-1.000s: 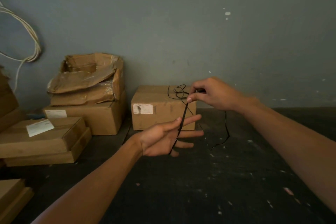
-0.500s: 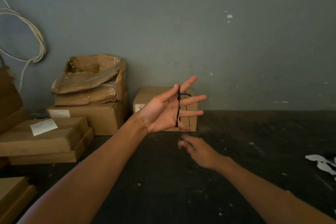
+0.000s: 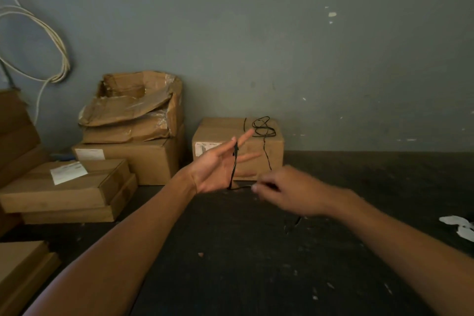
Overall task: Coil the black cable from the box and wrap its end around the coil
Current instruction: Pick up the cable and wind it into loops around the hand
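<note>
A thin black cable (image 3: 234,167) runs across the palm of my left hand (image 3: 218,164), from the fingers down to the heel. That hand is raised, palm up, fingers spread, in front of a small cardboard box (image 3: 220,133). My right hand (image 3: 287,190), blurred, pinches the cable just right of the left palm's lower edge. More cable (image 3: 263,127) lies tangled on top of the box and trails down its front face toward my right hand.
Stacked cardboard boxes (image 3: 123,156) stand at the left, one torn open (image 3: 133,105). Flat boxes (image 3: 69,187) lie in front of them. A white cable (image 3: 56,59) hangs on the grey wall. The floor is dark; white scraps (image 3: 459,226) lie at the right edge.
My right hand rose from below the left hand to its lower right, pulling the cable under the palm. My left hand lowered slightly.
</note>
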A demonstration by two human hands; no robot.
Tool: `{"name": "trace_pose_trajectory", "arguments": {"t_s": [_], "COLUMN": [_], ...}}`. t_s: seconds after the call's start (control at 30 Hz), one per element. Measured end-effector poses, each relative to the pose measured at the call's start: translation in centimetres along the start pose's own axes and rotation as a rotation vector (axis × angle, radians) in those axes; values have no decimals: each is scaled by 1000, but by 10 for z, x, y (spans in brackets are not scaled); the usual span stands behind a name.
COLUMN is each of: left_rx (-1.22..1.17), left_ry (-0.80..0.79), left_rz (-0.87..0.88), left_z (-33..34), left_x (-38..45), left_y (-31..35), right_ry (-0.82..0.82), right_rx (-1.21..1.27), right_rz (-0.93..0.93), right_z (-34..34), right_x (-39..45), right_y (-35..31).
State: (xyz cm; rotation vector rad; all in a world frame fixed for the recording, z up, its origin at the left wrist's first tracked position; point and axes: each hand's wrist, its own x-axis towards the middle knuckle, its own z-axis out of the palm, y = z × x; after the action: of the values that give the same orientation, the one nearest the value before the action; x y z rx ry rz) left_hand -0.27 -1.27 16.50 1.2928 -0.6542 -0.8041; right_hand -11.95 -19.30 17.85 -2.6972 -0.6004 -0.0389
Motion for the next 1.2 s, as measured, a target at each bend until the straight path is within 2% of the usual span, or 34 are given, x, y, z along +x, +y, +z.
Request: {"name": "trace_pose_trajectory", "arguments": {"t_s": [0.27,0.53,0.83,1.0,1.2], "left_rx": [107,147,48,-18,-37], "left_ry": [-112,-250,-431,-415,-308], "left_rz": [-158,-193,-94,28,68], "left_z": [7,27,48,49,44], "left_x": [-12,-19,-28,-24,-14], "left_y": [-23,-19,0,21,36], "right_ry": [157,304,310,246,173], "right_rx": [-99,-83,96,256,410], "right_rz": [-18,-66,24,74,107], "right_z": [-82,-93,-52,5,69], "right_x": [16,31,36,27,22], "right_y": [3,18,67,81,57]}}
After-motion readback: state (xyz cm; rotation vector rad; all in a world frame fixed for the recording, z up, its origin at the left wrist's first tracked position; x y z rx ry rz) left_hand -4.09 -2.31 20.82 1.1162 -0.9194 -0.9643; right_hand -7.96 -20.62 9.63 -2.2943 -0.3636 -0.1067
